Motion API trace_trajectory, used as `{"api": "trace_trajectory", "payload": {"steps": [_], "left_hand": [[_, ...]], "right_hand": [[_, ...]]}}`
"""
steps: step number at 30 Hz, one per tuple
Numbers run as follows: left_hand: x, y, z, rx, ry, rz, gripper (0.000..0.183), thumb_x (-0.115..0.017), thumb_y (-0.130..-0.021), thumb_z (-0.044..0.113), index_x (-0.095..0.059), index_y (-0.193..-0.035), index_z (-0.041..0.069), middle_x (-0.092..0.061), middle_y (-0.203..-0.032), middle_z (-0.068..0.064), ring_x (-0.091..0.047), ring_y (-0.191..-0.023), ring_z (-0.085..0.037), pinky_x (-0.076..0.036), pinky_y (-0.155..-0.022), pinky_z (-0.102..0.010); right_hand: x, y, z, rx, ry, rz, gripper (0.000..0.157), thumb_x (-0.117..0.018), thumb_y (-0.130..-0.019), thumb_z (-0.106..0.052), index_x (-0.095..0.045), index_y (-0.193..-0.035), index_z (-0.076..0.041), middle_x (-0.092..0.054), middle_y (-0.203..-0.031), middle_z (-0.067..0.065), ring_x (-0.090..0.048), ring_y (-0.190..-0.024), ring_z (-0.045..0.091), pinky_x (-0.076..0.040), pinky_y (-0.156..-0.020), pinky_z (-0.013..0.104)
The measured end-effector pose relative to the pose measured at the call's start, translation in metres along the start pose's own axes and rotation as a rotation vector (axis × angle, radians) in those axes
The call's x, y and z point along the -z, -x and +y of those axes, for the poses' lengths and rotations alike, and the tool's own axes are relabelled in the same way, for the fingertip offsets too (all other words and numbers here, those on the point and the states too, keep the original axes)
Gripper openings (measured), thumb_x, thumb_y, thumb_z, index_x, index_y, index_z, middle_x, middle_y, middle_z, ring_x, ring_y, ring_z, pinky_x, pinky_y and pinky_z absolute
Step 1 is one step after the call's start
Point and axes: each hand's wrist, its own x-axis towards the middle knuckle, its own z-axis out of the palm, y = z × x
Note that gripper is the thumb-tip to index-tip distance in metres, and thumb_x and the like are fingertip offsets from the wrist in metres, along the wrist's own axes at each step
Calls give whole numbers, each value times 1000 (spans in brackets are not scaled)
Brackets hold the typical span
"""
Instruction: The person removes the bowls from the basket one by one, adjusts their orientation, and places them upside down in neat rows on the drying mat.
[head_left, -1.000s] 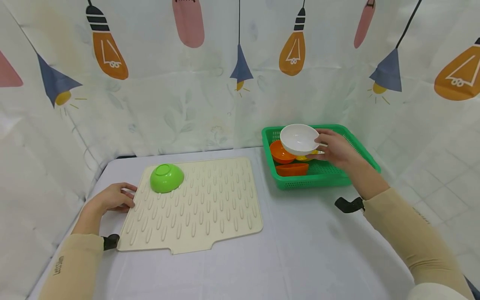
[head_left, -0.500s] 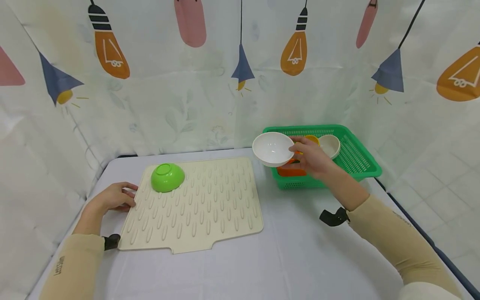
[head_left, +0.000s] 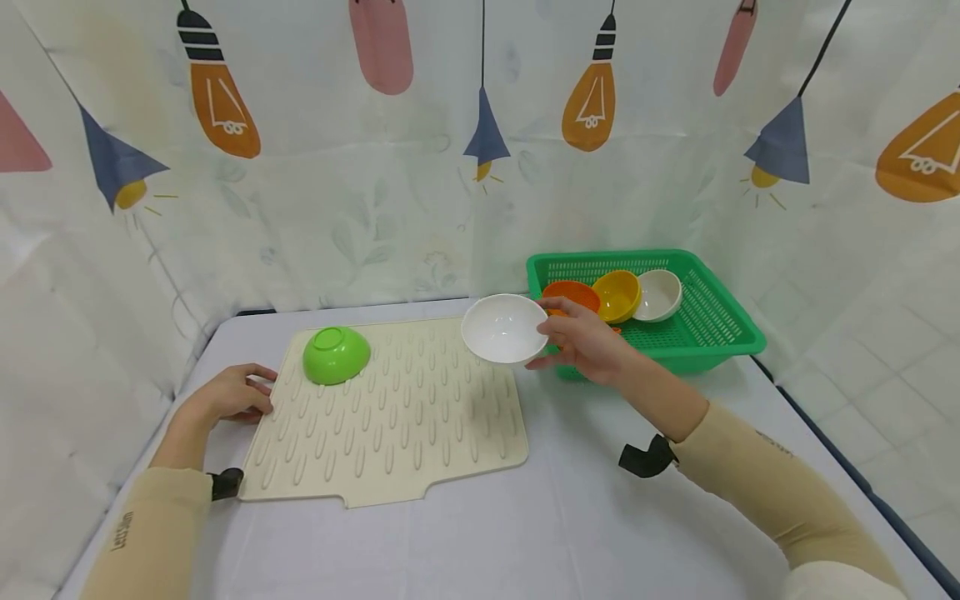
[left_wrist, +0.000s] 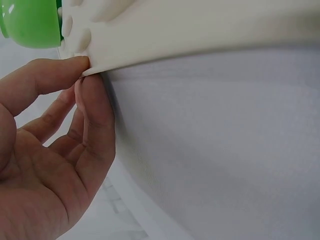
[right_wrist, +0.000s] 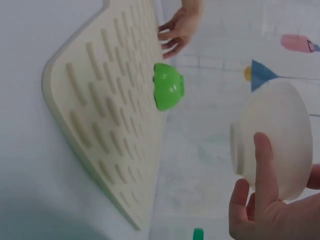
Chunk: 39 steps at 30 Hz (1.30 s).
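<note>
Closest to me, 2 beige sleeves [head_left: 138, 533] reach in over the table [head_left: 510, 542]. On the left, I have the left hand [head_left: 232, 393] at the cream mat [head_left: 390, 454], thumb and forefinger pinched together on its edge.

The right hand [head_left: 588, 342] grips a white bowl [head_left: 504, 328] at the side, fingers along its outer wall, mouth up. Half a second ago I had that bowl in front of the basket's left end; now it hangs over the mat's far right corner, apart from the surface. I judge the carry nearly made, with the setting-down not yet done.

The mat lies flat, studded with raised ridges. Toward its far left corner a green bowl [head_left: 336, 356] sits upside down, well apart from the white one.

Farther right, a green basket [head_left: 697, 358] holds an orange bowl [head_left: 566, 292], a yellow bowl [head_left: 617, 296] and a smaller white bowl [head_left: 657, 296]; the right hand hides part of the contents.

Behind everything hangs a pale curtain [head_left: 375, 208] printed with lamps and bulbs.
</note>
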Motion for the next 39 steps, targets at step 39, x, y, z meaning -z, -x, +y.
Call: {"api": "trace_trajectory", "payload": {"steps": [39], "left_hand": [[-5,11,21,-19,-193,78,61,-64,-94,12,-38,-139,-20,-55,-120,-39,-62,-91,-33,-60,-72,-39]], "right_hand": [[-29,-17,59,-91,12,-53,52,-54,-100,1,-35,-148,-1,-38,-148,22,-57,-116,40,-58,-85,55]]}}
